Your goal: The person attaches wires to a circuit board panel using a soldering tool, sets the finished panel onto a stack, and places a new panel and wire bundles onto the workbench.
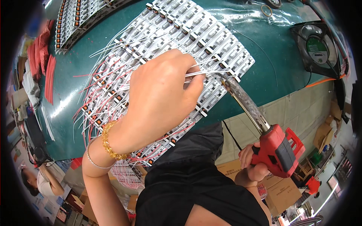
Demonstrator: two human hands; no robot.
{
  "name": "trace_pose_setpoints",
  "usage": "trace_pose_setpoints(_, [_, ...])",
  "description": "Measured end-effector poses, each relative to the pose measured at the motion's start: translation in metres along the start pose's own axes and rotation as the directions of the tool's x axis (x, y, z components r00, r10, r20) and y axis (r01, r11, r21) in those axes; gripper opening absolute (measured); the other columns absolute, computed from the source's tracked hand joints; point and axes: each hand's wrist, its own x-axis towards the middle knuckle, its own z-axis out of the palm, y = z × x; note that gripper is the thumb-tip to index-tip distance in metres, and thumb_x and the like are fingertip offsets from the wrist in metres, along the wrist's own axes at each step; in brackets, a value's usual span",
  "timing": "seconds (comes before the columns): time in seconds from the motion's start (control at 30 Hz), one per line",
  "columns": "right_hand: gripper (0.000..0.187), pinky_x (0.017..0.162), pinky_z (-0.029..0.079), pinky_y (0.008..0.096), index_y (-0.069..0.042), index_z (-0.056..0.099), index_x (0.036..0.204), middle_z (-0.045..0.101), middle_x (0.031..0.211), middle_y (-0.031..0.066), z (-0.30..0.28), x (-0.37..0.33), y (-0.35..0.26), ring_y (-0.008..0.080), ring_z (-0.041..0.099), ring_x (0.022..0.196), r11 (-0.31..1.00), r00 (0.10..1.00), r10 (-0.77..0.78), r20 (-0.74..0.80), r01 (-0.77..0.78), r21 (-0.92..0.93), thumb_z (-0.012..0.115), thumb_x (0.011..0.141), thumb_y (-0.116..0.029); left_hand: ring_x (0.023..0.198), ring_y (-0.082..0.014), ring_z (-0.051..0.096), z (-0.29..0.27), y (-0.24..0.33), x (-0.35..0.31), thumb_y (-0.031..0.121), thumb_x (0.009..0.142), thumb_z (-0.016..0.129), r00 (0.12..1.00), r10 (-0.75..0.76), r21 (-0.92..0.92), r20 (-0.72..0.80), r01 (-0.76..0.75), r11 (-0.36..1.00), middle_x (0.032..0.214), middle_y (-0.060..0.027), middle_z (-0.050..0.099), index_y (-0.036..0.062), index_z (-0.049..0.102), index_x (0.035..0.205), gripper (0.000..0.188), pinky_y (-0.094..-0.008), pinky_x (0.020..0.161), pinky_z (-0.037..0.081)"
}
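My left hand (162, 86) pinches several thin white wires (211, 71) above a large panel of small circuit boards (211, 32) on the table. The wire ends reach toward the panel's right side. My right hand (250, 164) grips a red and black soldering gun (277, 150) by its handle. The gun's metal barrel points up and left, and its bent tip is close to the wire ends; whether they touch, I cannot tell. Red and white wires (100, 90) stick out from many boards on the left part of the panel. My left hand hides the panel's middle.
A green table mat (279, 41) lies under the panel. At the right edge stands a black fan (316, 49) with an orange cable. More board panels (83, 19) sit at the far left, beside bundles of red wires (49, 79). Cardboard boxes (281, 194) and other people are beyond the table.
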Motion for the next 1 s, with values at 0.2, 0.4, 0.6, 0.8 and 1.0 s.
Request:
trace_pose_setpoints(0.2, [0.076,0.045,0.038,0.0250,0.001,0.047,0.109,0.043,0.047,-0.0012,-0.035,-0.020,0.034,0.0123,0.045,0.039,0.927,0.917,0.334,-0.216,-0.278,0.252,0.063,0.073,-0.063,0.060,-0.0232,0.059,0.001,-0.001,0.000,0.008,0.075,0.065,0.999,0.026,0.029,-0.034,-0.025,0.999,0.070,-0.0122,0.057,-0.0033,0.058,0.072,0.014,-0.0308,0.055,0.047])
trace_pose_setpoints(0.4, [0.076,0.044,0.037,0.0249,0.002,0.048,0.110,0.044,0.048,-0.0017,-0.016,-0.012,0.015,0.0110,0.045,0.040,1.000,0.997,-0.020,-0.070,0.021,0.005,0.063,0.073,-0.063,0.061,-0.0249,0.059,0.002,-0.002,0.000,0.008,0.075,0.065,0.998,0.039,0.038,-0.041,-0.037,0.999,0.071,-0.0130,0.058,-0.0034,0.058,0.072,0.014,-0.0317,0.056,0.047])
trace_pose_setpoints(0.6, [0.078,0.044,0.038,0.0251,0.004,0.047,0.114,0.043,0.047,-0.0024,0.045,0.014,-0.035,0.0111,0.044,0.039,0.997,0.997,-0.070,0.023,0.069,0.022,0.061,0.075,-0.062,0.062,-0.0254,0.060,0.002,-0.001,-0.003,0.008,0.075,0.065,0.998,0.029,0.053,-0.047,-0.026,0.998,0.071,-0.0130,0.058,-0.0033,0.059,0.073,0.013,-0.0319,0.057,0.048])
trace_pose_setpoints(0.8, [0.077,0.044,0.038,0.0245,0.005,0.045,0.116,0.043,0.047,-0.0018,0.044,0.017,-0.040,0.0109,0.044,0.038,0.988,0.985,-0.140,0.100,0.145,-0.051,0.058,0.079,-0.061,0.063,-0.0244,0.059,0.004,0.000,-0.003,0.008,0.075,0.065,0.997,0.050,0.061,-0.061,-0.046,0.997,0.072,-0.0126,0.058,-0.0030,0.059,0.075,0.012,-0.0316,0.058,0.047])
trace_pose_setpoints(1.0, [0.082,0.044,0.039,0.0243,0.006,0.039,0.123,0.042,0.048,-0.0019,0.036,0.017,-0.039,0.0113,0.043,0.038,0.987,0.984,-0.154,0.092,0.157,-0.022,0.054,0.080,-0.063,0.061,-0.0206,0.054,0.003,0.005,-0.006,0.003,0.076,0.066,0.996,0.049,-0.039,-0.068,-0.052,0.998,0.075,-0.0092,0.054,-0.0023,0.059,0.077,0.009,-0.0295,0.056,0.044])
